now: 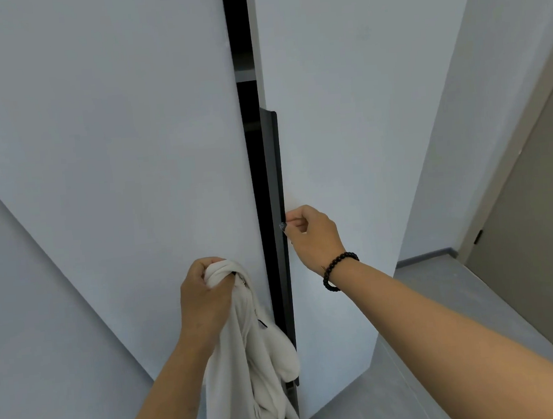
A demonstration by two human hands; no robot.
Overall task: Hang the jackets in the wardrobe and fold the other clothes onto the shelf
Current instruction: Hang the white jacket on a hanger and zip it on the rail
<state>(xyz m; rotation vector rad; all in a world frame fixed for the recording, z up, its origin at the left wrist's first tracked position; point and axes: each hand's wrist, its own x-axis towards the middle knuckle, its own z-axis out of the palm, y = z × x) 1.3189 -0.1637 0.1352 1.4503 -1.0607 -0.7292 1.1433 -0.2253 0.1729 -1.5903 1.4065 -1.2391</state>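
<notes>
Right hand (pixel 307 231) is pinching the vertical black door handle (pixel 274 182) at frame centre. Left hand (pixel 205 294) is gripping a white garment (pixel 248 362), hanging lower centre beside the gap.

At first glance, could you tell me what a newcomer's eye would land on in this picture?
Probably the dark gap running down the middle between the two pale wardrobe doors, the right door standing slightly ajar. Low in the centre, the left hand grips a bunched white garment that hangs down in front of the gap. Just right of it, the right hand, a black bead bracelet on its wrist, curls its fingers on the door's long black handle.
</notes>
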